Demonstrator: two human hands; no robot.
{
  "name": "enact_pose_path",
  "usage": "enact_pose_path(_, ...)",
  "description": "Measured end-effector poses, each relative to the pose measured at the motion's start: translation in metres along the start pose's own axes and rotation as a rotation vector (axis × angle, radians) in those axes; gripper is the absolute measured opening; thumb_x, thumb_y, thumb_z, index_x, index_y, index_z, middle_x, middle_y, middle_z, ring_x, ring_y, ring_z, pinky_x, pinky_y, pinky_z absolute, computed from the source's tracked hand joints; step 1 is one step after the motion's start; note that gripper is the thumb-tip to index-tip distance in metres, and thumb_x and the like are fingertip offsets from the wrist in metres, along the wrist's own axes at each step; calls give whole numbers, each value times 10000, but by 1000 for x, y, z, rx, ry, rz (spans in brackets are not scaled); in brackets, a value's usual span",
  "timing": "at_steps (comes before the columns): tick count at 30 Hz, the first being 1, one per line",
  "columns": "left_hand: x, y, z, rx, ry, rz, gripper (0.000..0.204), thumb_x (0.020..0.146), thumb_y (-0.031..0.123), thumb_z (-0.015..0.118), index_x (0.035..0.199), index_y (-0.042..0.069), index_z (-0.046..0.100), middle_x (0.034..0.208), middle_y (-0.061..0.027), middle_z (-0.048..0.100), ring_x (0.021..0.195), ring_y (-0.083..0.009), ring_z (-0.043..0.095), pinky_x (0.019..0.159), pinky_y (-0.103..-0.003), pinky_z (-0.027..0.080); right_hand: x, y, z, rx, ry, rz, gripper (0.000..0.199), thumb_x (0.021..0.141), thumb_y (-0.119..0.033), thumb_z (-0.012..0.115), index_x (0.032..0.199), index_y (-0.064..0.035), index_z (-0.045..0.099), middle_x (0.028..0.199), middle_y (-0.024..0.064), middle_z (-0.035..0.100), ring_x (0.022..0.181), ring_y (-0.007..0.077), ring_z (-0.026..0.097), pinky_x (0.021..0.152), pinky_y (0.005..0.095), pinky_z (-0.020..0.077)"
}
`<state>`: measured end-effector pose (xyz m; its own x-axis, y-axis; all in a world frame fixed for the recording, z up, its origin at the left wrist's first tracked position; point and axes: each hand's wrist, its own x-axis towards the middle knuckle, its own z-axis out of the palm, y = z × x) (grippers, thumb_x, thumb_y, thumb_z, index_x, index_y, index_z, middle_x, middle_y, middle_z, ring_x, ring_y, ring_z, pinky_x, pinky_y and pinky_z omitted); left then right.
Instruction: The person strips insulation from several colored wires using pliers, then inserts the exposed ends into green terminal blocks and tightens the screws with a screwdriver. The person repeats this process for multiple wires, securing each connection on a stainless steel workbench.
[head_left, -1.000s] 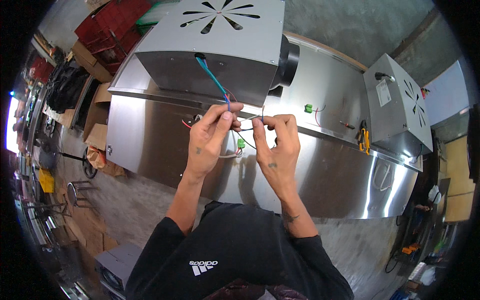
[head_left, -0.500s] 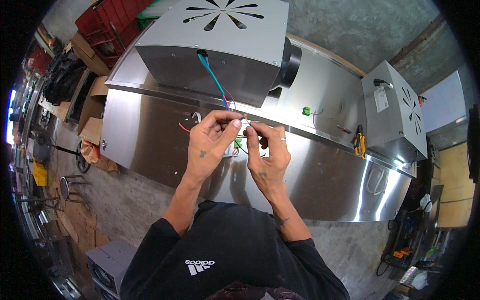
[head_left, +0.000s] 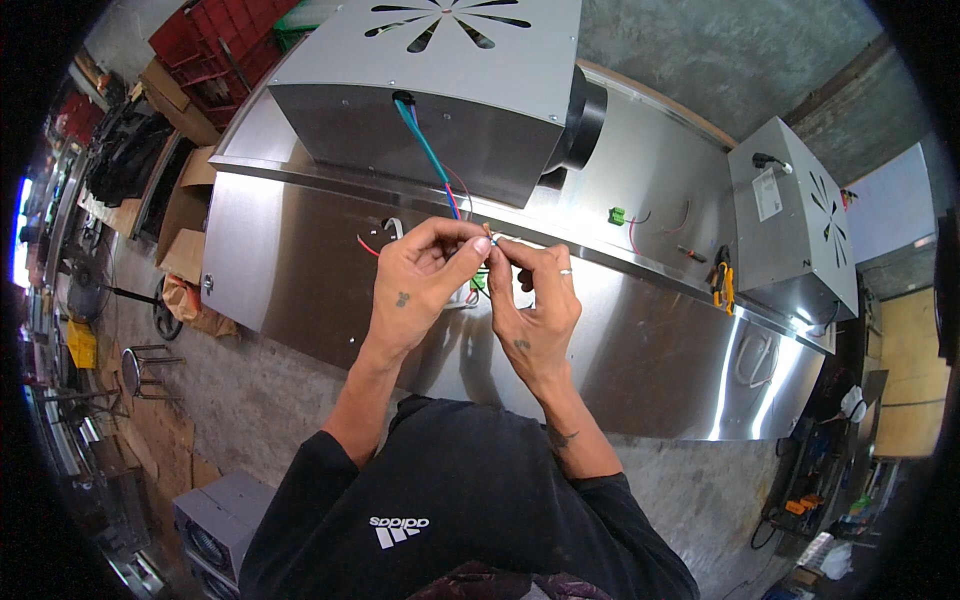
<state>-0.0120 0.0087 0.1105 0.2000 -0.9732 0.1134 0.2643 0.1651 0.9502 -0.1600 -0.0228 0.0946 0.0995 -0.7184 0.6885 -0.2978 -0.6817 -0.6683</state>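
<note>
My left hand (head_left: pixel 425 275) and my right hand (head_left: pixel 535 300) meet over the steel surface, thumbs and fingers pinched around wire ends. A blue wire shows at the fingertips of both, with a bit of copper colour above; which end each hand has is partly hidden. A green-sleeved wire bundle (head_left: pixel 428 145) comes out of a hole in the front of the large metal blower box (head_left: pixel 420 140) and splits into blue and red wires (head_left: pixel 453 203) running down to my left fingertips. Below and behind my hands sits a green terminal block (head_left: pixel 478 284), partly covered, with a red wire (head_left: pixel 368 245) sticking out to the left.
A second metal box (head_left: pixel 775 215) stands at the right on the steel surface (head_left: pixel 640 330). Between lie another green terminal block (head_left: pixel 617 215), a small screwdriver (head_left: pixel 691 253) and yellow-handled pliers (head_left: pixel 722 285). A stool (head_left: pixel 135 370) stands on the floor at left.
My right fingertips have moved slightly left and up, closing the gap to my left fingertips. The surroundings shift only slightly in view.
</note>
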Motion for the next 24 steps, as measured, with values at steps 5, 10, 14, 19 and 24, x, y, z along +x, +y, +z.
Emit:
enact_pose_path(5,1,-2,1,-31,-6,-10,177,1042,77,741,1178,-35,727,1119,-94,764,1017,-122,716,924,-269,564,0,0,-1,-5,-13,2,233,885,46,824,1102,9,750,961,119,765,788,234,619,691,363,504)
enact_pose_path(10,2,-2,1,-42,11,-23,152,1038,64,741,1160,-27,738,1113,-88,764,1025,-116,709,943,-272,552,2,-1,-2,-22,-22,-30,248,873,59,826,1103,8,750,963,118,767,802,244,633,725,368,511)
enact_pose_path(14,3,-1,0,-32,12,-18,120,1033,50,740,1130,-21,751,1117,-84,765,1032,-113,705,948,-271,545,6,-5,-4,-51,-31,-75,263,870,75,823,1112,9,744,953,119,763,794,253,630,733,372,505)
enact_pose_path(19,4,-3,1,-14,25,-35,104,1030,47,743,1109,-20,753,1103,-72,760,1020,-106,696,942,-269,537,7,-1,-6,-59,-43,-102,260,879,83,810,1116,8,734,937,121,751,780,254,626,729,375,491)
enact_pose_path(24,4,-4,4,19,26,-7,200,1045,152,760,1156,-14,749,1016,-28,735,913,-54,654,810,-220,525,6,-3,-6,-29,-58,-89,241,899,79,792,1122,8,733,945,116,753,785,256,635,745,379,494)
